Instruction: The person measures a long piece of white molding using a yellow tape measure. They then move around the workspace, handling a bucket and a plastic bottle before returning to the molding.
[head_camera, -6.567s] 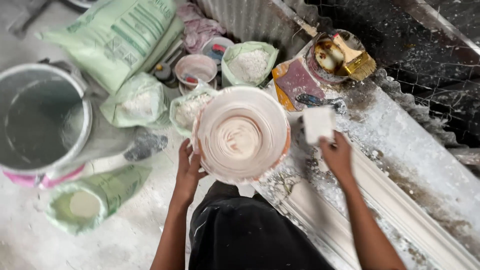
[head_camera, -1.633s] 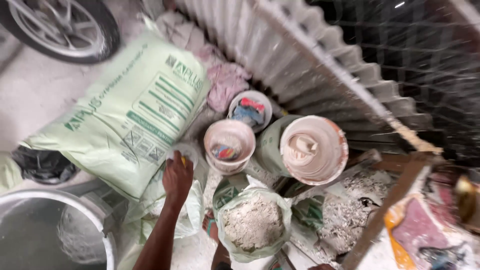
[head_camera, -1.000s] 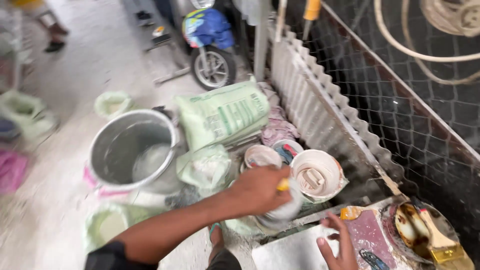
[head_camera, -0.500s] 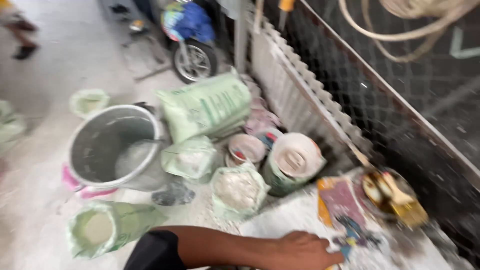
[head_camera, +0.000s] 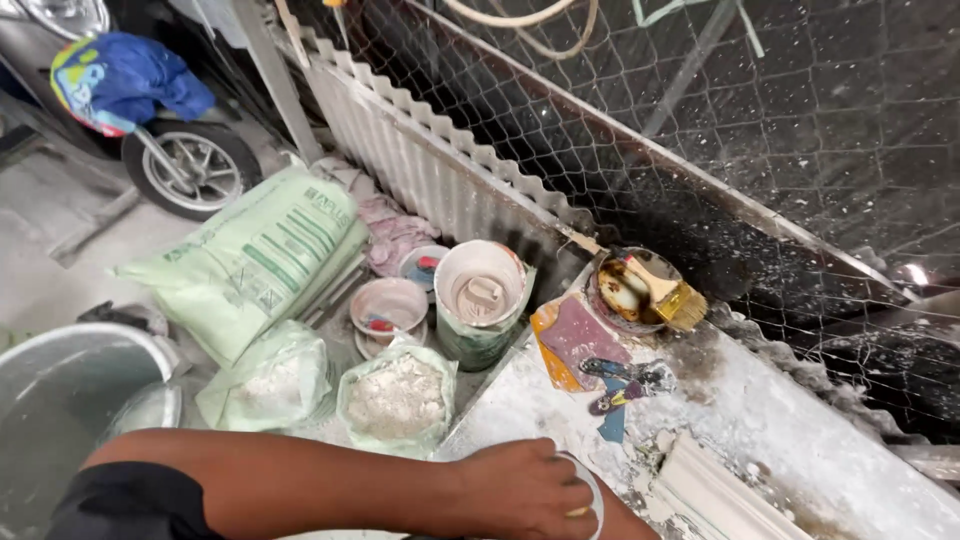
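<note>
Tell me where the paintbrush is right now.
In the head view the paintbrush lies across a round dish on the dusty bench, right of centre, against the wire fence, just above the scissors.

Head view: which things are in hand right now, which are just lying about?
In hand:
left hand
white round container, gripped at its rim

Lying about:
open powder bag
green sack
paintbrush
scissors
metal tub

Left arm stretched across, left hand (head_camera: 525, 490) fingers curled downward, right hand hidden.
</note>
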